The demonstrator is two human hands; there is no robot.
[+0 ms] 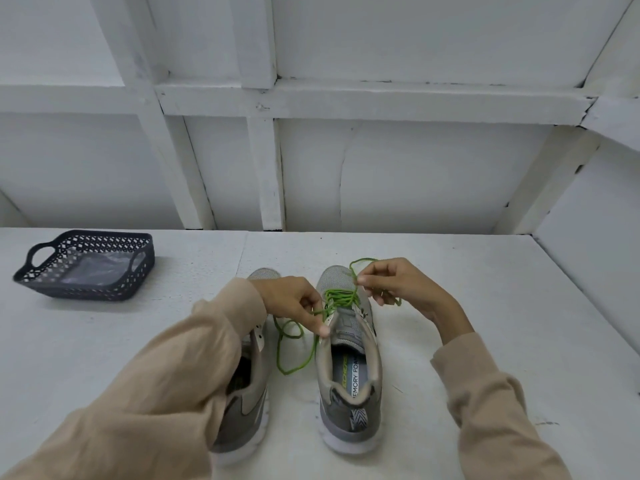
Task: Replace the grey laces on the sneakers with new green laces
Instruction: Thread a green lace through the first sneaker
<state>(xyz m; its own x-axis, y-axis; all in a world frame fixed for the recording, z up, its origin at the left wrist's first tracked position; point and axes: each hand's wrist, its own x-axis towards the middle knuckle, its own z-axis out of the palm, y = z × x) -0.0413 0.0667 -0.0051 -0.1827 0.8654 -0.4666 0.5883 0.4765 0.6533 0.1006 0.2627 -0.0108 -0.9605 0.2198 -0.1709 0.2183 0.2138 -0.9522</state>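
Far left, the dark basket [104, 295] sits well apart from the action with something clear and plastic-looking inside; I can't tell what. Next, the left sneaker [251, 407] lies mostly under my sleeve [180, 368]. Its one visible eyelet flap looks bare, so I'd judge that shoe hasn't had its turn yet. Now my left grip [291, 299]: thumb and forefinger are pinching the green lace [341, 299] right at the near-side eyelet edge of the right sneaker [349, 379]. The slack tail [294, 355] below that pinch drops in loose loops onto the desk [502, 323] between the two shoes. The criss-crosses are bunched over the tongue, so the lacing looks well along and close to the top eyelets. Over to my right grip [405, 289]: it's closed on the other end of the lace, fingertips nipping the strand over the toe, a loop arcing above and more lace running through the curled fingers. Here are the dangers! Nothing pins the shoe down, so a hard tug from the right could slide or tip it. Pull one side more than the other and the ends come out uneven. That coiled tail on the desk could cinch into a knot or snag under the left shoe, and my sleeve could drag that shoe along too.
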